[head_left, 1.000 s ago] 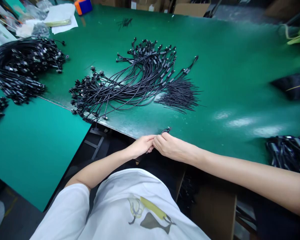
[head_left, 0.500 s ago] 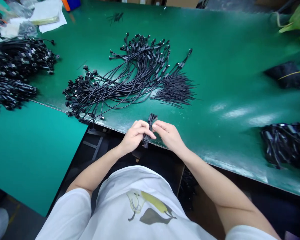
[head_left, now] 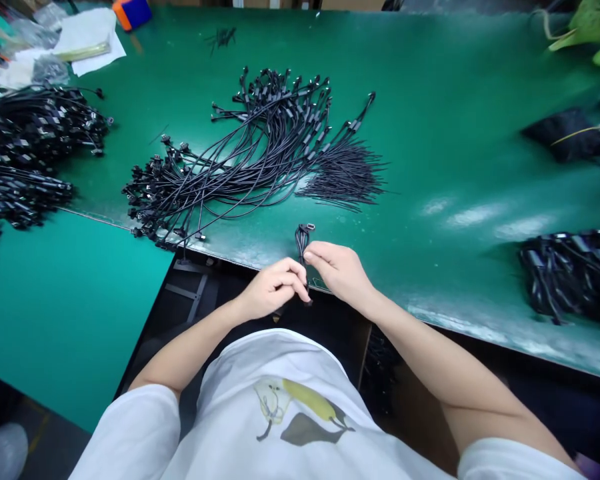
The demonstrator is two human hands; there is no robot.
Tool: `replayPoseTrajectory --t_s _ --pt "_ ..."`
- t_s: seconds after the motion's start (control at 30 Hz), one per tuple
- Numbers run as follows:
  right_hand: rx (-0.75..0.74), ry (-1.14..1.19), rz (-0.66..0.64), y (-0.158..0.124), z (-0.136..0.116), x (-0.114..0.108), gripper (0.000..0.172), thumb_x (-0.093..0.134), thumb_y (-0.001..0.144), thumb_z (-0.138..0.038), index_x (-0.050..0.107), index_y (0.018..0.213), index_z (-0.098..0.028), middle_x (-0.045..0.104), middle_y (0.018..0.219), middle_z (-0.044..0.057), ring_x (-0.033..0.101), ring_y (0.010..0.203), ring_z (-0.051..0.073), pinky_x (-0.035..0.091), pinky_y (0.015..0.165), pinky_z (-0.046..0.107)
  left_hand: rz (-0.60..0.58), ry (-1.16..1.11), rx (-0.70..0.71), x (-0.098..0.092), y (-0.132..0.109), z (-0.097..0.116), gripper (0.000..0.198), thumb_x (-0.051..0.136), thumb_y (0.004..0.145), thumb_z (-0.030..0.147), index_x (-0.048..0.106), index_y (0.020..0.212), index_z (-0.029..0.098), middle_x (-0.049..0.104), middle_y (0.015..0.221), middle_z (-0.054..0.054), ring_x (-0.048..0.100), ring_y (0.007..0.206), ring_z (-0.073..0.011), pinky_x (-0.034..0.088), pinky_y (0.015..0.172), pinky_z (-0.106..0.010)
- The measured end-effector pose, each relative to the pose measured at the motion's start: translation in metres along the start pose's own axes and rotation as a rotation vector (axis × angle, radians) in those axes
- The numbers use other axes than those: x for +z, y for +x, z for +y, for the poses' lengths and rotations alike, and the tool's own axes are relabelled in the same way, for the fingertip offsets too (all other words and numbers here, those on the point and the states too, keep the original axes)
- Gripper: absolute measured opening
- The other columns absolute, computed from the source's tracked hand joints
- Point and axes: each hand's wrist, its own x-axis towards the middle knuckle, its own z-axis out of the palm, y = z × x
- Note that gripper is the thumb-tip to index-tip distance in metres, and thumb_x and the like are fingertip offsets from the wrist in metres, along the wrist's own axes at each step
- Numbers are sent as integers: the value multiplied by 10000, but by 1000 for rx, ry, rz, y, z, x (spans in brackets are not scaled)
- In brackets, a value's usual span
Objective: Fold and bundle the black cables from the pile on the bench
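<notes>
A small folded bundle of black cable (head_left: 303, 239) stands between my hands at the table's front edge, a metal connector at its top. My left hand (head_left: 279, 285) is closed around its lower part. Against its middle, from the right, my right hand (head_left: 336, 267) pinches with thumb and forefinger. The fingers cover most of the bundle's middle. Beyond my hands lies a spread of loose black cables (head_left: 250, 170) with connectors at both ends. A pile of thin black ties (head_left: 347, 177) touches its right side.
More black cables (head_left: 40, 127) are heaped at the left. Bundled cables (head_left: 575, 277) lie at the right, below a black pouch (head_left: 563, 133). Papers (head_left: 87, 40) and an orange and blue object (head_left: 131, 13) sit at the back left of the green table (head_left: 445, 133).
My left hand has slid slightly down and to the right along the bundle. More of the bundle's upper loops and its metal connector now show. The view has shifted a little.
</notes>
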Motion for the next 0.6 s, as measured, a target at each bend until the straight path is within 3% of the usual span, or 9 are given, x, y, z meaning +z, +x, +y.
replayPoseTrajectory --t_s 0.07,0.13,0.23,0.33,0.4,0.5,0.6 --pt "4 19 29 1 2 -1 300 433 950 -309 503 687 -181 542 670 7 492 651 122 334 652 250 41 -68 -50 8 -2 -5 195 529 882 173 668 745 170 596 909 -47 588 851 -142 467 853 -312" --pt "-3 36 26 -1 2 -1 308 440 950 -310 499 677 -180 541 665 4 495 648 120 337 650 249 131 -229 -119 13 -1 -11 105 551 905 262 615 929 183 592 873 -26 579 814 -133 469 803 -300" --pt "-49 29 12 -6 1 1 316 438 963 -303 498 679 -179 553 671 1 501 644 115 342 644 243 149 -377 -236 13 5 -15 379 617 887 430 515 1163 192 552 740 33 524 674 -104 438 689 -258" --pt "-185 -142 58 -11 1 5 312 412 985 -262 516 702 -179 575 694 10 502 665 115 336 649 241 123 -395 -329 13 12 -14 428 619 858 556 554 991 154 481 615 57 445 570 -83 387 599 -244" --pt "-252 -356 144 -13 0 10 320 395 998 -240 541 719 -182 575 682 15 480 659 123 310 637 256 183 -424 -342 16 17 -14 455 609 845 604 538 890 157 440 567 70 412 524 -75 361 556 -243" --pt "-265 -672 286 -13 -2 18 324 410 1005 -252 575 735 -187 548 640 22 427 630 147 258 615 304 326 -459 -310 25 22 -16 465 605 848 613 549 931 159 412 552 84 409 497 -71 345 526 -239" --pt "-267 -816 333 -12 -6 26 248 427 998 -272 638 928 -162 587 729 50 442 686 174 275 650 323 425 -500 -293 28 25 -18 449 589 874 591 575 992 158 414 561 81 424 502 -69 342 517 -229"
